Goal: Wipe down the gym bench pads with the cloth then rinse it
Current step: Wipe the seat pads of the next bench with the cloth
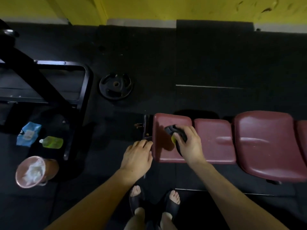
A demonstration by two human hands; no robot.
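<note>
1. Standing at 6 o'clock, two feet in black sandals (137, 199) are seen on the dark floor.
2. At 7 o'clock from the red bench pad (172, 120), the left hand (137, 156) is held flat with loose fingers, gripping nothing.
3. The dark cloth (176, 130) is pressed onto that pad by the right hand (189, 145), fingers curled over it.
4. At 9 o'clock, a green bottle (52, 142) and a blue bag (28, 134) are seen.
5. At 11 o'clock, a weight plate (116, 86) is laid flat.

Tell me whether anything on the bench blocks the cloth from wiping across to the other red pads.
Nothing visible does. The right hand presses the dark cloth on the end pad; the middle pad and large pad beside it are bare, separated only by narrow gaps.
</note>
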